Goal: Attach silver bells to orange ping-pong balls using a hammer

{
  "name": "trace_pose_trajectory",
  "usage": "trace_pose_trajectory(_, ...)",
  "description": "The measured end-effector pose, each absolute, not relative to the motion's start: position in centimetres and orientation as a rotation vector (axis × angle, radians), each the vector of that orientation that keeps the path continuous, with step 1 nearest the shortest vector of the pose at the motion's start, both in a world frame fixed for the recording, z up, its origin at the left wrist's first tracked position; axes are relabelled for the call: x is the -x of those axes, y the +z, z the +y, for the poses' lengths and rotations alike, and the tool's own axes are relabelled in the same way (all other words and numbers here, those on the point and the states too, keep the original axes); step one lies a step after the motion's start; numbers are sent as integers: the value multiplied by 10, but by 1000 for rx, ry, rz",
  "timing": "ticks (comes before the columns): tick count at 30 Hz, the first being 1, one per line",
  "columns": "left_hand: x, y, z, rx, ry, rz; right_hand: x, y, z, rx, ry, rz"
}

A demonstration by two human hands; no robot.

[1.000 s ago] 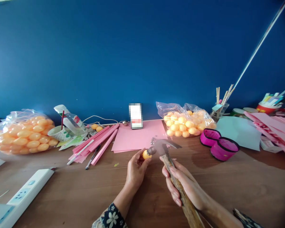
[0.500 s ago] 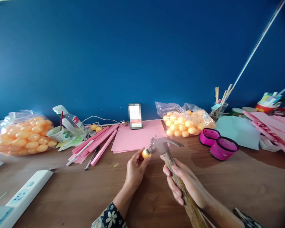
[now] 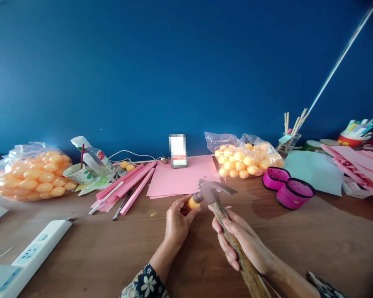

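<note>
Pinched between the fingers and thumb of my left hand point(image 3: 178, 221) is a small orange ball point(image 3: 193, 202), held over the brown table. My right hand point(image 3: 240, 238) wraps round the wooden handle of a claw hammer point(image 3: 226, 225). The hammer's head points left, and its striking face overlaps the ball's upper right; whether they touch I cannot tell. Just beyond the hammer head lie several tiny metal bits point(image 3: 201, 182), too small to name, by the edge of a pink paper sheet point(image 3: 168, 182).
Clear bags of orange balls stand at the left point(image 3: 34, 176) and back right point(image 3: 240, 163). A phone point(image 3: 178, 151) leans against the blue wall. Pink paper strips point(image 3: 124, 190), a power strip point(image 3: 37, 248), magenta fabric rings point(image 3: 295, 193) and a paper cup point(image 3: 78, 174) lie about.
The hammer head has shifted slightly left and down, so its face now covers part of the ball. A dark spot seen on the ball before is hidden now.
</note>
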State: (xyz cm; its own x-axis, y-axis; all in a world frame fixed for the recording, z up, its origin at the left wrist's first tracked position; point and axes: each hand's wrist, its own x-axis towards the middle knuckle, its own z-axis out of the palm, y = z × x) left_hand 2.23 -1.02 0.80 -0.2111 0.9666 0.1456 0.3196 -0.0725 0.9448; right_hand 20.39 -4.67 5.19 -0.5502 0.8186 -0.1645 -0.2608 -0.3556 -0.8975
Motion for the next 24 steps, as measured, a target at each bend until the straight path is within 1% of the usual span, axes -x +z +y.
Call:
trace_pose_trajectory(10, -27, 19, -11, -1117, 1311, 1440, -206, 49, -45, 772, 1969, -1096)
trace_pose_trajectory(24, -27, 17, -11, -1143, 1287, 1463, -204, 51, -45, 748, 2003, -1101)
